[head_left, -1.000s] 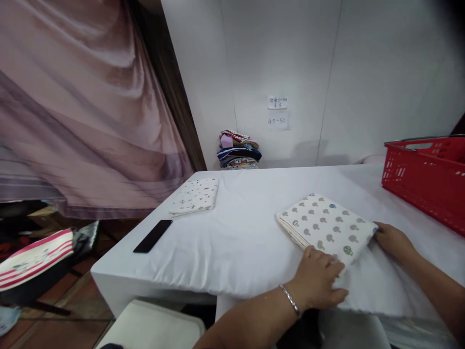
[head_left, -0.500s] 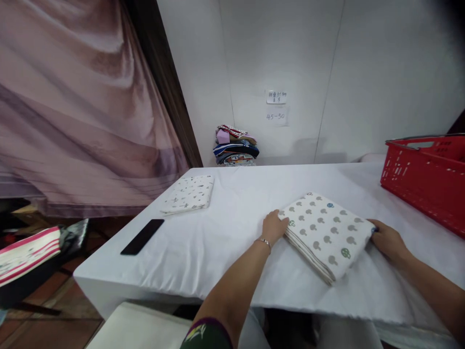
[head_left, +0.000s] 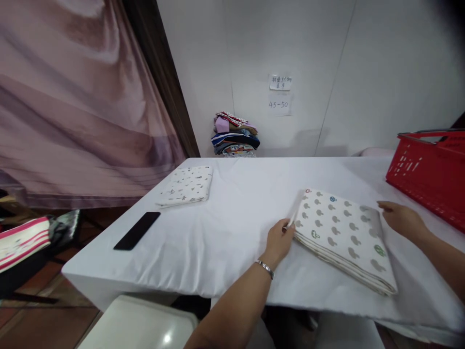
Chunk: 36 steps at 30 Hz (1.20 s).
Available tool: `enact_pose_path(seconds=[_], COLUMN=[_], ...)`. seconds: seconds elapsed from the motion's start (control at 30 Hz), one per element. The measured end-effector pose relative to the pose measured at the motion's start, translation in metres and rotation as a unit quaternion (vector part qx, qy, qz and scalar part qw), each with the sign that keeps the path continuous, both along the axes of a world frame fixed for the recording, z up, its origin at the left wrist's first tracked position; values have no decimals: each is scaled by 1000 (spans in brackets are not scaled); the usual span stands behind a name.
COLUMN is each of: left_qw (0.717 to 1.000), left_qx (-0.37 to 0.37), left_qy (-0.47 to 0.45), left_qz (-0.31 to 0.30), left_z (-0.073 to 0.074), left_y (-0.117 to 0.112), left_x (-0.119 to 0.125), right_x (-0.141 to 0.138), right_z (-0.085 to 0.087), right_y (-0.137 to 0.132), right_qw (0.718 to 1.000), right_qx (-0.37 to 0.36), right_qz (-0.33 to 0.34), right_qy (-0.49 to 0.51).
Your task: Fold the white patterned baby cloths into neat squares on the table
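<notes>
A folded white cloth with grey mushroom prints (head_left: pixel 341 235) lies on the white-covered table (head_left: pixel 232 218) in front of me. My left hand (head_left: pixel 279 239) pinches the cloth's left edge between thumb and fingers. My right hand (head_left: pixel 401 219) rests at the cloth's far right corner, fingers stretched along its edge and touching it. A bracelet sits on my left wrist.
A second folded patterned cloth (head_left: pixel 187 185) lies at the table's far left, with a black phone (head_left: pixel 137 230) near the left edge. A red plastic basket (head_left: pixel 428 169) stands at the right. A pile of folded clothes (head_left: pixel 235 140) sits against the wall; a pink curtain (head_left: pixel 80 106) hangs left.
The folded mushroom cloth has turned clockwise on the table. My left hand went from its near corner to its left edge; my right hand shifted up along the right side.
</notes>
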<state>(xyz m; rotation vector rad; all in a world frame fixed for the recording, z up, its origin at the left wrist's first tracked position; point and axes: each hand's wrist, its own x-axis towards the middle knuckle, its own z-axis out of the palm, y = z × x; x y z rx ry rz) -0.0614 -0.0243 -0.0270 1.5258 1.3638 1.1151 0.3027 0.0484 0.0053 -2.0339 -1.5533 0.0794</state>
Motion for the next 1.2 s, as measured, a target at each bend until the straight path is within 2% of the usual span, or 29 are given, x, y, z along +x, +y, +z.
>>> enact_pose_path(seconds=[0.07,0.13,0.2,0.27,0.37,0.53,0.77,1.0,1.2], left_qw=[1000,1000,999,999,999,999,997,995,996], left_qx=[-2,-7,-11,-12,-10,-11,-16,-34,-33], left_qy=[-14,-21,-26,-32,-35,-40,-73,-86,-81], left_qz=[4,11,18,22,30,32,21,30,32], left_z=[0,-2,-5,-8,-10,-9,-8,-9,-9], left_y=[2,3,5,7,8,8,7,10,8], left_x=[0,0,0,-1,-1,-2,1,-1,-1], right_x=[-38,-88,-137,-176,-206,-214,-214,-219,-212], right_z=[6,7,5,2,-3,-8,0,2,-3], right_y=[-24,-50,-73,-87,-93,-88,-82,-82,-77], right_qw=[995,980,971,950,937,943,964,955,967], right_qx=[-13,-31,-27,-6,21,26,-22,-53,-31], right_qz=[70,167,232,312,319,282,258,291,250], right_qy=[69,99,52,-33,-141,-177,-54,-11,45])
